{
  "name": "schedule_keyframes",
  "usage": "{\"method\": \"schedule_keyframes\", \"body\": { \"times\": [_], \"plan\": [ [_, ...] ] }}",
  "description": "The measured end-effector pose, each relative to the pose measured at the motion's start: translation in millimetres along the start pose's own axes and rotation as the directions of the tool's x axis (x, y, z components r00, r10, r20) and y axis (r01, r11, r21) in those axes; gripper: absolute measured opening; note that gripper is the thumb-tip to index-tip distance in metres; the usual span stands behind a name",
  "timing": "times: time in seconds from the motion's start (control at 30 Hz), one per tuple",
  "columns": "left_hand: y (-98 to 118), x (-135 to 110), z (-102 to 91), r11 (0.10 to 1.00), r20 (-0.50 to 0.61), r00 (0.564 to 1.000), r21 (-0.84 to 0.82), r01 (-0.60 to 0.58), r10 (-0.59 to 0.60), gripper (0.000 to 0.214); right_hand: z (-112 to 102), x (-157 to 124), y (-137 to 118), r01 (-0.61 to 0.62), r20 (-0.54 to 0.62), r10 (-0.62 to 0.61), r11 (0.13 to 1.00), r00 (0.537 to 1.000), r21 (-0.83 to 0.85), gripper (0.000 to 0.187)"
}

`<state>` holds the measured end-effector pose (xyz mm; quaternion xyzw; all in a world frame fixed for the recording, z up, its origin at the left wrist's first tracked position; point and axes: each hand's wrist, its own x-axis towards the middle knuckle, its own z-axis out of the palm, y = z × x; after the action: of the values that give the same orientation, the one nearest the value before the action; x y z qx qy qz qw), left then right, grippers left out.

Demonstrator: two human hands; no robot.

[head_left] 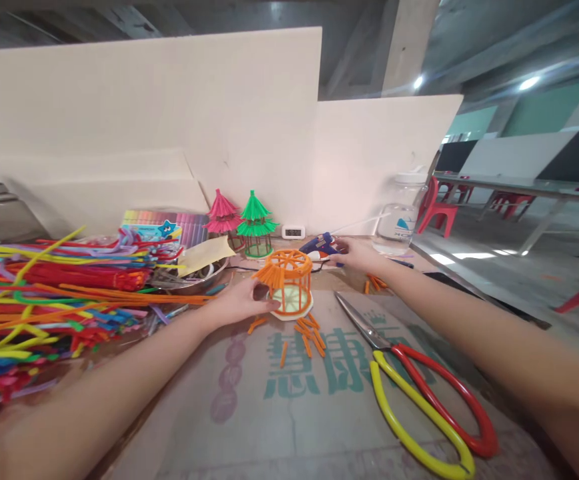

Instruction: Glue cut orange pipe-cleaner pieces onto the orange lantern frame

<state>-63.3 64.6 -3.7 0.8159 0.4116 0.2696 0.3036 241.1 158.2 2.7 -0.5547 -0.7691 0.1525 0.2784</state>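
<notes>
"Orange frame [289, 273], open-sided and upright on a pale base, centre of shot. Which step's this?"

"Prob. gluing, judging by the setup: short orange strips [269, 271] slant out from the L side of its top ring only; the rest of the ring looks bare. Base is on, or just over, the back part of a printed cardboard sheet [194, 413]; can't tell which."

"Who's holding what?"

"L hand [242, 300] pinches the frame's L side, thumb low by the base. R hand [357, 256] is at a blue glue gun [319, 243], fingers bent nr its back end; can't tell if they grip it or only touch."

"And the next move calls for?"

"IMO, a sure R-hand hold on the gun, its nozzle kept off the L thumb, w/ the frame steady and the bare stretch of ring within reach. Light pressure, too: thin uprights would prob. bend under a hard squeeze."

"Anything else nearby?"

"Cut orange pieces [310, 337] lie loose just in front of the base. Scissors [378, 341] rest to the R, handles nearest the camera. Pink tower [221, 212] and green tower [255, 230] stand behind; pipe cleaners [59, 293] are heaped far L."
</notes>
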Motion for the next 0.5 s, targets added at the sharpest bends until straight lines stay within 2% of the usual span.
{"method": "schedule_keyframes", "body": {
  "times": [0.1,0.23,0.37,0.5],
  "plan": [
    [-3.3,0.2,3.3,0.998,-0.028,0.999,0.053,-0.02,0.022,0.06,15.0,12.5,-2.1,-0.024,0.02,0.024,1.0,1.0,0.012,0.037],
    [0.2,-0.6,6.5,0.998,-0.053,0.998,0.061,-0.027,0.03,0.058,27.0,18.1,-3.2,-0.102,-0.055,0.103,0.994,0.993,0.027,0.026],
    [4.3,-0.6,9.6,0.995,-0.166,0.984,0.085,-0.046,0.06,0.06,21.0,6.4,-8.0,-0.134,-0.121,0.149,0.983,0.981,0.123,0.016],
    [0.8,0.3,11.5,0.992,-0.234,0.966,0.088,-0.09,0.109,0.064,4.8,-26.6,-19.2,-0.094,-0.14,0.138,0.954,0.98,0.283,0.027]
  ]
}}
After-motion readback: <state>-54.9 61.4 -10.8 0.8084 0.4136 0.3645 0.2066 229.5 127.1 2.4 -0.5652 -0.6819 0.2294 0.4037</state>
